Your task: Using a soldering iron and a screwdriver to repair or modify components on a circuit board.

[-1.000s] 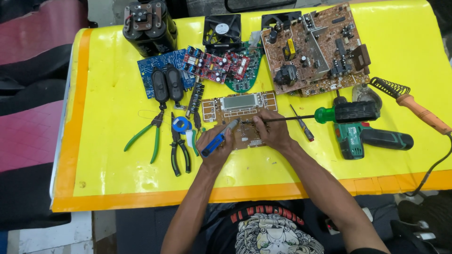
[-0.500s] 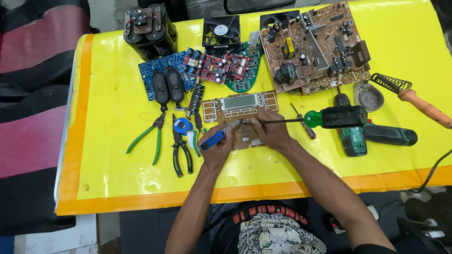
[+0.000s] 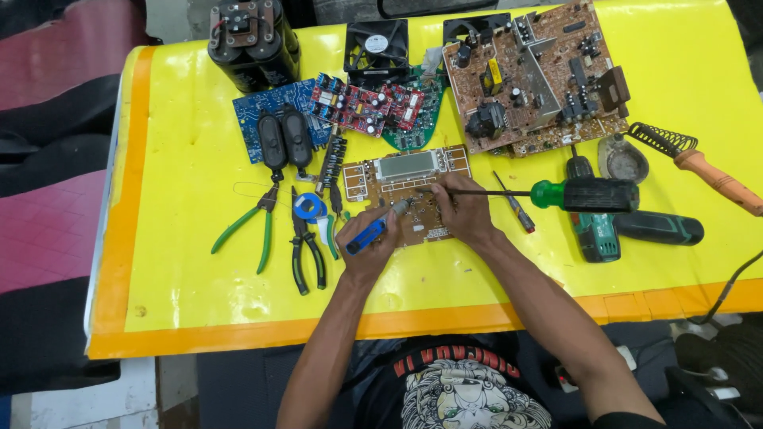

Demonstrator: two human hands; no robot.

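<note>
Left hand (image 3: 367, 242): gripping blue-handled screwdriver (image 3: 373, 229), tip on tan circuit board (image 3: 409, 191) | right hand (image 3: 461, 213): closed, pressing the board's right edge | board: just below the red circuit board (image 3: 364, 103) on yellow surface (image 3: 191, 262) | risk: tip may slip, gouging traces.

board (image 3: 401, 191) partly under hands, soldering iron (image 3: 715, 176) cut off

L hand (image 3: 367, 238) fingers curled shut, at lower-left edge of the tan circuit board (image 3: 409, 191). R hand (image 3: 463, 213) fingers bent, resting on board's lower-right part. Both forearms angle inward.
</note>
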